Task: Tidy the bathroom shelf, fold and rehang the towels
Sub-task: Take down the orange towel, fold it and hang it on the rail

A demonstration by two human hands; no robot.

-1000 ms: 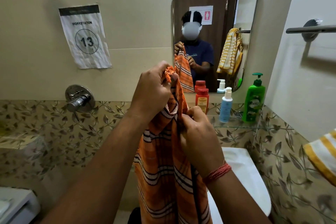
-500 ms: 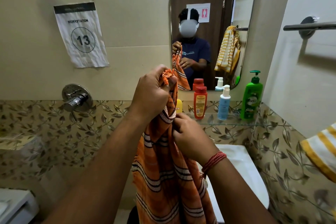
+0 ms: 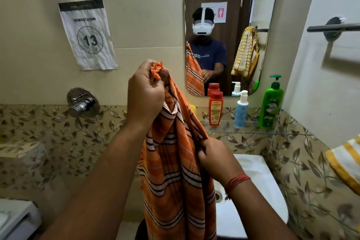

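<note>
The left hand (image 3: 146,91) at 12 o'clock pinches the orange towel (image 3: 175,171) by its fringed corner, the right hand (image 3: 216,159) at 3 o'clock pinches its edge, and a loose pinch could drop it into the sink (image 3: 259,171).

Glass shelf (image 3: 243,131) fixed to the leaf-patterned tiles under the mirror. Standing on it, left to right: red-capped orange bottle (image 3: 215,109), pale blue pump bottle (image 3: 241,110), tall green pump bottle (image 3: 271,103). All upright, spaced apart, none touching. Below, white basin (image 3: 259,185).
</note>
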